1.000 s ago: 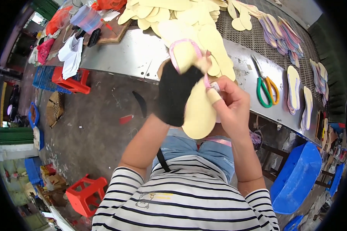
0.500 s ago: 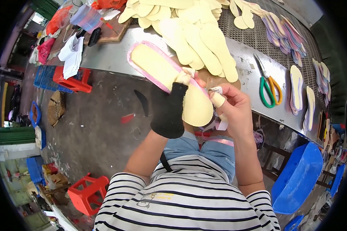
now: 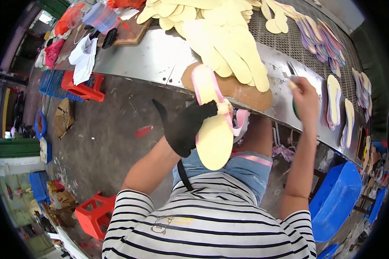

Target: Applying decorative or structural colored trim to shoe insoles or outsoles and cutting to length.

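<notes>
My left hand (image 3: 189, 127), in a black fingerless-style glove with pale wraps on the fingertips, grips a cream insole (image 3: 214, 149) by its middle. Pink edging tape (image 3: 242, 121) runs along the insole's upper end, and its loose length hangs in a loop at the right side. Over the table at the right, my bare right hand (image 3: 306, 100) is at the scissors (image 3: 295, 108). It covers most of their handles; a bit of green handle and the blades show. Motion smears its fingers, so whether they grasp the scissors is unclear.
A large pile of cream insoles (image 3: 224, 39) lies on the table beyond my hands, beside a brown board (image 3: 246, 93). Stacks of edged insoles (image 3: 333, 101) lie at the right. A blue tub (image 3: 337, 203) stands below right; red stools (image 3: 95, 213) are at the left.
My right hand has let go of the pink tape and moved right to the scissors. My left hand has turned the insole more upright and drawn it nearer my body.
</notes>
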`<state>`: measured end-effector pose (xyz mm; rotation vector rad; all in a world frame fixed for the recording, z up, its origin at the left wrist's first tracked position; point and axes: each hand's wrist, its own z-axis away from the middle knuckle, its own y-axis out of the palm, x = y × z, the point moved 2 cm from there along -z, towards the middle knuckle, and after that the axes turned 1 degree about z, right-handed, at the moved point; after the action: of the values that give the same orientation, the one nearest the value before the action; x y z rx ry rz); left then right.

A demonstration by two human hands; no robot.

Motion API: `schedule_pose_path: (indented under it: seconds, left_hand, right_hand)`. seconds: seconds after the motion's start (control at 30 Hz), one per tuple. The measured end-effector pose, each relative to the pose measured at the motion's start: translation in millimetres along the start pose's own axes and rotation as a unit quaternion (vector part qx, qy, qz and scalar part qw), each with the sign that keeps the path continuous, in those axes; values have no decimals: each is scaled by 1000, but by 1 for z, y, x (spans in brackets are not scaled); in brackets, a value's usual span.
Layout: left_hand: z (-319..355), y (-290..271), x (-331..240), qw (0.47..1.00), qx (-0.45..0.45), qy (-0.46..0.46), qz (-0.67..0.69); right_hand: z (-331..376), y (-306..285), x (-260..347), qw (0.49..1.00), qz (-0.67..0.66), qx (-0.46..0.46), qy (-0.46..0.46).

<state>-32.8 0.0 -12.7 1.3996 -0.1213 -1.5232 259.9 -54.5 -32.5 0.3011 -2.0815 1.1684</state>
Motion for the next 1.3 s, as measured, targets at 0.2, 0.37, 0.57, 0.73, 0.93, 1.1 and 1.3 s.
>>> schedule_pose_path:
  seconds: [0.2, 0.37, 0.57, 0.73, 0.93, 1.1, 1.3]
  left_hand:
    - [6, 11, 11, 962, 115, 31, 247]
    - [8, 18, 6, 972, 81, 29, 219]
    - [-7, 7, 4, 964, 70, 139, 216]
    - [1, 14, -10, 955, 61, 200, 212]
    - [-7, 8, -7, 936, 105, 206, 267]
    - [-9, 11, 0, 947, 89, 162, 262]
    - [-13, 3, 5, 964, 25, 100, 245]
  right_hand:
    - [11, -48, -48, 931, 345, 92, 75]
    - [15, -35, -56, 952, 299, 53, 25]
    - [55, -29, -20, 957, -229, 127, 124]
    - [119, 4, 61, 905, -333, 248, 97]
    - [151, 29, 62, 913, -265, 295, 92]
    - [149, 38, 68, 922, -262, 269, 93]
    - [142, 23, 65, 963, -187, 178, 76]
